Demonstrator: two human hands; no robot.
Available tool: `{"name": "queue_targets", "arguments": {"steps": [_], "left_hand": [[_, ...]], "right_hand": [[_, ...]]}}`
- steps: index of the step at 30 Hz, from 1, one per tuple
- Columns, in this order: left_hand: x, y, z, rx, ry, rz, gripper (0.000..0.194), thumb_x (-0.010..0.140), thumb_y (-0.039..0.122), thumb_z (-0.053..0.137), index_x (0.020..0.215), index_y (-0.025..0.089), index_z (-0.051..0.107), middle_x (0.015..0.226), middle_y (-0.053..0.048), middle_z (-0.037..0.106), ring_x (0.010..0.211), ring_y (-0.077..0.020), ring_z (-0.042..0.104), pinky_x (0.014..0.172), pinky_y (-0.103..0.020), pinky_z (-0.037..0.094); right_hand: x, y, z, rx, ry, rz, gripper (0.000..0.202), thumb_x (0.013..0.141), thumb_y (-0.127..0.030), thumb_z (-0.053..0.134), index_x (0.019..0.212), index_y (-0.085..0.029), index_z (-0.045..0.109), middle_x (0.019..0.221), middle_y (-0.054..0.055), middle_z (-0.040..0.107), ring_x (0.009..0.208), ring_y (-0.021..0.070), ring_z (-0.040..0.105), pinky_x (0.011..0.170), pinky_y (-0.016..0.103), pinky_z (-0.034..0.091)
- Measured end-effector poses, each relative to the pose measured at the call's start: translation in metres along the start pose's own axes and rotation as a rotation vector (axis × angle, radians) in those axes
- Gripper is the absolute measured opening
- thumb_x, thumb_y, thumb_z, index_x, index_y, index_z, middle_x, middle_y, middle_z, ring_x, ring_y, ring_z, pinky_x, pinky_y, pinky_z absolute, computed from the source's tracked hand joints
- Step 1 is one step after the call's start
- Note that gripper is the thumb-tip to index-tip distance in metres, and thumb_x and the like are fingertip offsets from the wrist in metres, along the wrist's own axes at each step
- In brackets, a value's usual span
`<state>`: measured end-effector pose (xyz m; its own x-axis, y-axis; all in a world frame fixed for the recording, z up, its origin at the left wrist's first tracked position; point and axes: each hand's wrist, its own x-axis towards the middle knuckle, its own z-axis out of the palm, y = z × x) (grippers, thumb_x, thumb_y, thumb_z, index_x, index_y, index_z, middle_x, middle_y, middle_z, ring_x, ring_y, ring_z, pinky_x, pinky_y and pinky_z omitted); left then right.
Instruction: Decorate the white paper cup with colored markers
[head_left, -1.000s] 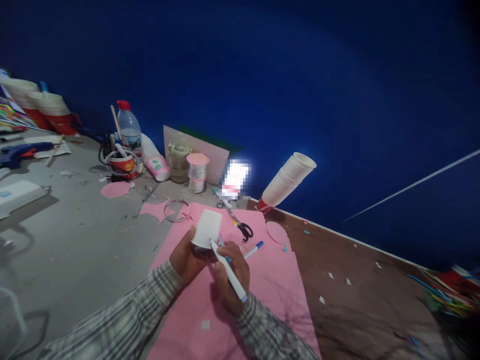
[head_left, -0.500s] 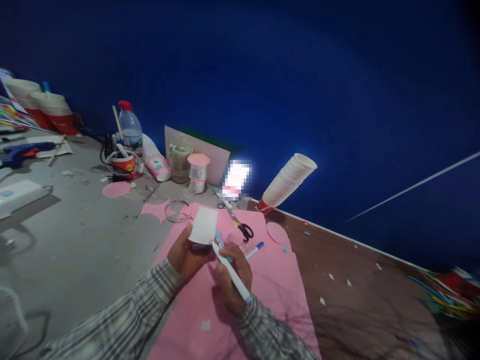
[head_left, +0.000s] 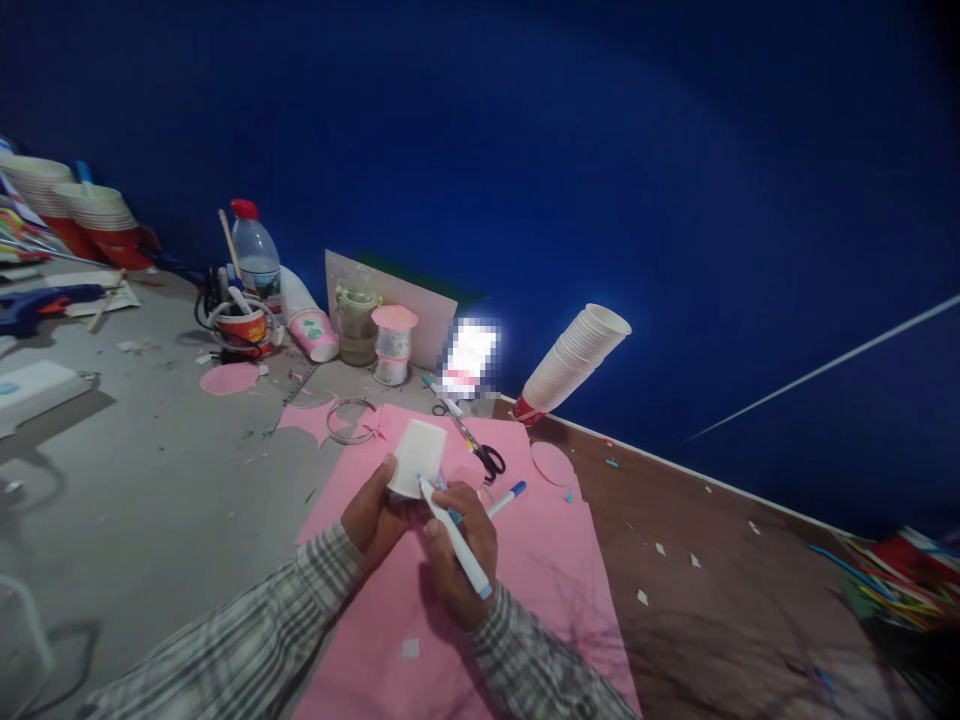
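A small white paper cup (head_left: 420,455) is held by my left hand (head_left: 375,515), whose fingers close on its lower left side. My right hand (head_left: 465,550) grips a white marker (head_left: 459,540), and the marker's tip meets or nearly meets the cup's side near its lower edge. Both hands are over a large pink sheet (head_left: 405,620). Beyond them on the sheet lie black-handled scissors (head_left: 491,460) and a blue-capped marker (head_left: 508,498). A small pale paper scrap (head_left: 410,649) rests nearer to me.
A tall leaning stack of cups (head_left: 574,360) stands behind the sheet. At the back left are a bottle (head_left: 256,260), a glass jar (head_left: 358,330), a decorated cup piece (head_left: 392,345) and a roll of tape (head_left: 351,421). A bright pixelated patch (head_left: 469,358) is near the wall.
The cup is tilted a little differently and has shifted slightly right. The marker's tip now lies over the cup's side instead of at its lower edge. The whole view has shifted slightly.
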<state>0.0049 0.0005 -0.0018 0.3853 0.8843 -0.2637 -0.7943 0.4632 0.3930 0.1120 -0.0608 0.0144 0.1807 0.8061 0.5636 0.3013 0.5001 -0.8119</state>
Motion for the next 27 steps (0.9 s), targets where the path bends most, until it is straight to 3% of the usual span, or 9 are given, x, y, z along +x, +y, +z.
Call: {"name": "queue_targets", "arguments": {"steps": [4,11,18,27], "left_hand": [[0.001,0.006,-0.001,-0.047,0.061,-0.035,0.045,0.068,0.046,0.049,0.088,0.008,0.062,0.067,-0.017,0.069,0.063,-0.0326,0.061,0.058,-0.048,0.050],[0.001,0.016,0.001,-0.017,0.075,-0.035,0.049,0.066,0.050,0.048,0.086,0.007,0.063,0.062,-0.018,0.068,0.054,-0.0298,0.059,0.044,-0.041,0.048],[0.001,0.006,0.000,-0.021,0.062,-0.016,0.046,0.068,0.046,0.049,0.088,0.007,0.062,0.066,-0.017,0.068,0.065,-0.0332,0.060,0.059,-0.049,0.050],[0.001,0.000,0.001,0.050,-0.006,0.043,0.041,0.069,0.040,0.051,0.089,0.006,0.062,0.068,-0.016,0.069,0.072,-0.0328,0.061,0.067,-0.045,0.050]], "right_hand": [[-0.002,0.003,-0.001,-0.025,-0.008,-0.001,0.022,0.073,-0.015,0.054,0.091,-0.026,0.061,0.078,0.002,0.059,0.071,0.0253,0.057,0.066,0.039,0.047],[0.000,-0.001,0.000,0.022,0.008,0.030,0.017,0.074,-0.016,0.054,0.086,-0.024,0.062,0.076,0.001,0.057,0.068,0.0236,0.057,0.063,0.036,0.048],[0.000,-0.004,-0.001,0.078,-0.001,-0.030,0.022,0.074,-0.014,0.055,0.092,-0.024,0.063,0.082,0.004,0.063,0.074,0.0265,0.060,0.069,0.040,0.049],[0.002,-0.002,0.001,0.013,-0.031,0.007,0.020,0.075,-0.015,0.054,0.091,-0.024,0.061,0.078,0.002,0.059,0.069,0.0241,0.056,0.062,0.036,0.046]]}}
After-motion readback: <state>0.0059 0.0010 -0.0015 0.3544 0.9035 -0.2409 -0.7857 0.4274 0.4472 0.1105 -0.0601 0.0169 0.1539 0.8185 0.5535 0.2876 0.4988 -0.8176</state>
